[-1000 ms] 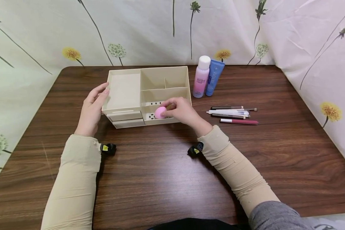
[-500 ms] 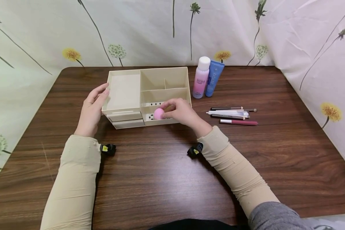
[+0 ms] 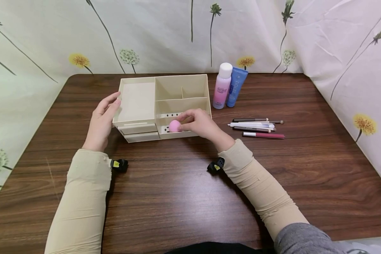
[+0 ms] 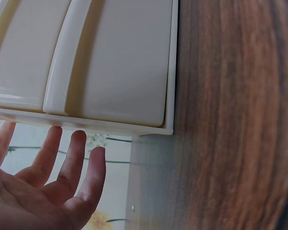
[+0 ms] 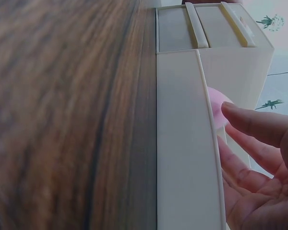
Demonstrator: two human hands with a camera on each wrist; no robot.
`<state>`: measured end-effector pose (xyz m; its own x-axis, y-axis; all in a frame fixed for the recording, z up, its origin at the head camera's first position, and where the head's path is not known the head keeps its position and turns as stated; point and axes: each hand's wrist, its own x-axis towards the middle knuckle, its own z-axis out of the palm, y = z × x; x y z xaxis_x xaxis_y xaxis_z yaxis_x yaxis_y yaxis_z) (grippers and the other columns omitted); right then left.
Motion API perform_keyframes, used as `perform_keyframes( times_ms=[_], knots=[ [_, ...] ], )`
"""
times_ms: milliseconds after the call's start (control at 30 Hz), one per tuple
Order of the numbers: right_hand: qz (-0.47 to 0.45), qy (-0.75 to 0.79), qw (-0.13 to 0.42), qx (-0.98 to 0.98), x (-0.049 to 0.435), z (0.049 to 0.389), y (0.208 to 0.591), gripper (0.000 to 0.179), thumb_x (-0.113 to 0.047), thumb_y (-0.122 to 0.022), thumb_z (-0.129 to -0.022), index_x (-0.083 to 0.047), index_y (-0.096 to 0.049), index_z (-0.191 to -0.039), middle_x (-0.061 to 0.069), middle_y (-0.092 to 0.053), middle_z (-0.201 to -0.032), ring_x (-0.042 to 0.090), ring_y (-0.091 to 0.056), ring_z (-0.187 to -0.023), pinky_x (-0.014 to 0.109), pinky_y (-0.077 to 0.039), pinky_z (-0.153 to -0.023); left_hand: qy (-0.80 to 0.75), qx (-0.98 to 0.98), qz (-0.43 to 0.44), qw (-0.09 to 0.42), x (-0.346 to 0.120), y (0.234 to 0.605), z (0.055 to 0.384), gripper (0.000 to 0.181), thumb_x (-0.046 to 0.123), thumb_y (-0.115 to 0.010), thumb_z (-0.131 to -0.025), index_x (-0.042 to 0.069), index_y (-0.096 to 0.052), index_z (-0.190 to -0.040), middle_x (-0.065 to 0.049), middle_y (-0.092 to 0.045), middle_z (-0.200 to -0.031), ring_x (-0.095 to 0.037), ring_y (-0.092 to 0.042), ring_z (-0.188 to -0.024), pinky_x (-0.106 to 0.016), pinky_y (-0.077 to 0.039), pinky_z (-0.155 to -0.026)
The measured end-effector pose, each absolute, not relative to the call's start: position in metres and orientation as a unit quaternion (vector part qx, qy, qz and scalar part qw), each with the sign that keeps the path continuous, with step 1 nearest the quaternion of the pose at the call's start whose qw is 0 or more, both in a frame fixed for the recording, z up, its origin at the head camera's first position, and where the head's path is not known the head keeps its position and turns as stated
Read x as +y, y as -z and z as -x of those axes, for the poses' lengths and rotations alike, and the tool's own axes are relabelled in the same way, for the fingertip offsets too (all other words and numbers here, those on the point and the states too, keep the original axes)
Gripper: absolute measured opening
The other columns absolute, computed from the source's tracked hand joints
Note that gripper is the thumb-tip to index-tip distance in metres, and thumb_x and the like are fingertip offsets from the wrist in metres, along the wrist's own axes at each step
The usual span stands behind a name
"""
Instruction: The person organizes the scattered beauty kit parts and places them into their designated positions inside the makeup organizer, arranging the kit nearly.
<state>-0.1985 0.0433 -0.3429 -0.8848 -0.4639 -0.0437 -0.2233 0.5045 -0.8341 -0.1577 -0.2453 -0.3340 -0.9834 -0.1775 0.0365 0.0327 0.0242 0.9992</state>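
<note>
Right hand (image 3: 203, 123) pinches a pink ball (image 3: 175, 126) in the front compartment (image 3: 164, 129) of a cream organizer (image 3: 137, 98).
The ball looks light, soft and probably grippy, best taken gently by its rounded sides; the left hand (image 3: 101, 120), fingers spread, touches the organizer's left side.

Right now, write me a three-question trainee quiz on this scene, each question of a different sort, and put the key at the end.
1. Short answer: which hand holds the pink ball?
2. True or false: in the head view, the blue tube is to the right of the white-capped bottle.
3. Multiple choice: what does the left hand touch?
a) the white-capped bottle
b) the cream organizer
c) the brushes

Key:
1. The right hand.
2. True.
3. b
</note>
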Motion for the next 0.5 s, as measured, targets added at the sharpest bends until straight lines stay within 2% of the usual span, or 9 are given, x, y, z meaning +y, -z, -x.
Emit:
perform_keyframes(
  times_ms=[500],
  knots=[
    [0.209, 0.480, 0.135, 0.841, 0.0470, 0.1975, 0.3370, 0.029, -0.011, -0.076, -0.086, -0.003, -0.072, -0.114, 0.013, -0.072, -0.107, 0.021, -0.067, -0.090, 0.023, -0.048, -0.075, 0.697, -0.712, -0.053, 0.073, -0.2453, 0.3330, 0.1573, 0.048, 0.037, -0.061, -0.098, 0.021, -0.054, -0.143, 0.006, -0.056, -0.107, -0.004, -0.059, -0.085, -0.014, -0.050, -0.063]
  ],
)
